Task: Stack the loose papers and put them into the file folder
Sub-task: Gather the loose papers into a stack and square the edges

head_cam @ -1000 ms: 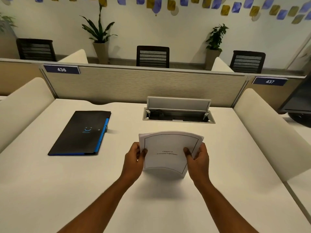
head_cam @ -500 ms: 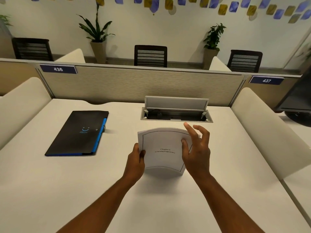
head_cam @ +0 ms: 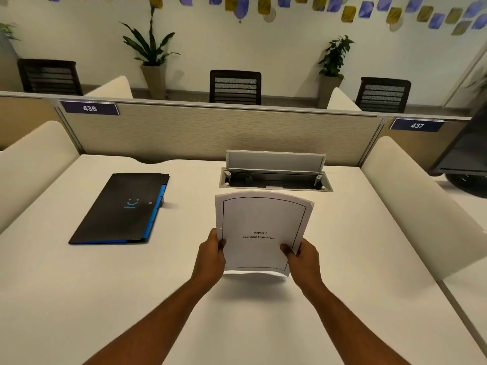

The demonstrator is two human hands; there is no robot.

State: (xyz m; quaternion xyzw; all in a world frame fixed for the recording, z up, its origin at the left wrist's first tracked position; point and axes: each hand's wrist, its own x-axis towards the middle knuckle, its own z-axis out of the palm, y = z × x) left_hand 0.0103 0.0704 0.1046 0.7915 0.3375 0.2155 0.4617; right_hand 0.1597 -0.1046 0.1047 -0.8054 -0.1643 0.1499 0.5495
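Matt white paper stack (head_cam: 263,227); left of it a black file folder (head_cam: 118,209), faintly sheened plastic with blue edging. Smooth matt cream counter (head_cam: 79,285). Behind it, brushed-metal cable box (head_cam: 275,177).

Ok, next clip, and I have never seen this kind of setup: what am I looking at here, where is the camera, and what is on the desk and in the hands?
There is no machine here. A person wears one wide-angle camera on the head, looking forward and down, so the two bare arms reaching in from the bottom are the person's own. The left hand and the right hand each grip a lower side edge of a stack of papers, held tilted up above the white desk. The top sheet reads "Chapter 6 Learning Experience". To the left lies a black file folder with a blue edge, closed and flat. Behind the papers a cable hatch in the desk stands open. Beyond the partition are chairs and potted plants.
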